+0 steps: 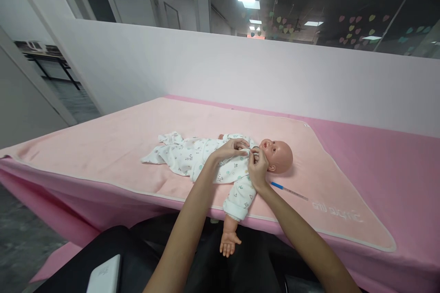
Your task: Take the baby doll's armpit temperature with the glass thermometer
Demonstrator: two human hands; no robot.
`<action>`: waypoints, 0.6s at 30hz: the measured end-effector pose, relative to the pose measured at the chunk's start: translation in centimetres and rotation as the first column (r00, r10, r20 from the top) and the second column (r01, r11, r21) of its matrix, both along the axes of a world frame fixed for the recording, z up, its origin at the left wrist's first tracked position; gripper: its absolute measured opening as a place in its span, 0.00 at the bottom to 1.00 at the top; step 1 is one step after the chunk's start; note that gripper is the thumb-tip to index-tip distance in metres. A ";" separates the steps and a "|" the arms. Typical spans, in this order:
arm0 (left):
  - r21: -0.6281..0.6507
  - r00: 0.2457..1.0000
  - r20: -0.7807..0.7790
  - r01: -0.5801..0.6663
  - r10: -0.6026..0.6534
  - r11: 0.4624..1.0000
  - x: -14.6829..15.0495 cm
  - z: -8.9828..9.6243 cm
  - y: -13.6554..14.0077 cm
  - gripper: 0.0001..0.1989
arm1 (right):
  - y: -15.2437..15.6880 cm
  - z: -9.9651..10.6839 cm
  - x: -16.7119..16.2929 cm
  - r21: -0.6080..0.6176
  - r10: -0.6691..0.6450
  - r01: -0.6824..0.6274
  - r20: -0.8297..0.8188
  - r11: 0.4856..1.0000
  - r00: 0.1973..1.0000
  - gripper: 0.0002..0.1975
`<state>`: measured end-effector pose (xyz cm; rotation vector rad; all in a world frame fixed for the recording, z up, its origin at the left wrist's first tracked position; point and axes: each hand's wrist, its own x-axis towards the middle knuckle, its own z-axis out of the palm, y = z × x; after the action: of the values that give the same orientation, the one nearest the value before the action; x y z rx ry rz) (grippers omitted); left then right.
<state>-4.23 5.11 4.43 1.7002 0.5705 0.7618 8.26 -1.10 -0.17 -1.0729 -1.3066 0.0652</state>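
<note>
A baby doll (280, 155) lies on its back on a pink blanket, head to the right. It wears a white long-sleeved shirt (228, 171) and white pants (178, 155), both with small prints. My left hand (232, 150) rests over the doll's chest, fingers closed on the shirt's front near the neckline. Close beside it, my right hand (257, 165) pinches the shirt's collar edge just below the doll's chin. The pinched cloth is mostly covered by my fingers. One doll arm (229, 233) hangs over the table's front edge towards me.
The pink blanket (103, 146) covers much of the pink-draped table (405, 183). A thin blue-ended stick (288, 190) lies right of the doll's shoulder. A white panel (240, 73) rises behind. A white box-like device (105, 274) sits by my lap at lower left.
</note>
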 end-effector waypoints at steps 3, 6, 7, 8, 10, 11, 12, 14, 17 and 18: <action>-0.009 1.000 0.020 0.002 -0.002 1.000 0.0 -0.2 0.1 0.18 | 0.0 0.1 0.0 0.011 -0.009 0.009 0.005 1.000 1.000 0.07; -0.032 0.999 0.034 -0.011 0.012 0.999 -0.1 -0.3 0.2 0.19 | 0.0 0.2 0.0 0.012 0.004 -0.005 0.039 1.000 0.999 0.09; -0.044 0.999 0.038 -0.018 0.020 0.999 -0.1 -0.3 0.2 0.19 | 0.0 0.2 0.0 0.006 0.014 -0.014 0.047 1.000 0.999 0.09; -0.062 0.999 0.041 -0.024 0.027 0.998 0.0 -0.2 0.2 0.19 | 0.0 0.1 0.0 -0.004 0.025 -0.025 0.054 1.000 0.998 0.09; -0.096 0.998 0.050 -0.033 0.038 0.995 0.0 -0.1 0.1 0.19 | 0.0 0.1 0.0 -0.025 0.039 -0.038 0.063 0.999 0.997 0.08; -0.104 0.997 0.055 -0.041 0.047 0.994 0.1 0.0 0.0 0.18 | 0.0 0.1 0.0 -0.034 0.040 -0.038 0.068 0.999 0.997 0.08; -0.104 0.997 0.057 -0.052 0.058 0.993 0.2 0.1 -0.1 0.18 | 0.1 0.1 0.0 -0.039 0.038 -0.035 0.074 0.999 0.997 0.07; -0.073 0.995 0.047 -0.087 0.091 0.994 0.2 0.3 -0.3 0.16 | 0.1 0.1 0.0 -0.040 0.029 -0.026 0.087 0.999 0.996 0.07; 0.029 0.988 0.010 -0.153 0.153 0.988 -0.4 0.3 -0.7 0.15 | 0.2 0.2 0.1 -0.030 0.013 -0.010 0.105 1.000 0.994 0.08; 0.072 0.985 -0.013 -0.173 0.174 0.982 -0.9 0.2 -1.0 0.15 | 0.2 0.2 0.1 -0.025 0.003 -0.001 0.110 1.000 0.994 0.08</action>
<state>-5.10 4.15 4.61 1.7400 0.7196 0.9001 8.40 -0.85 0.02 -1.1092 -1.4095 0.0239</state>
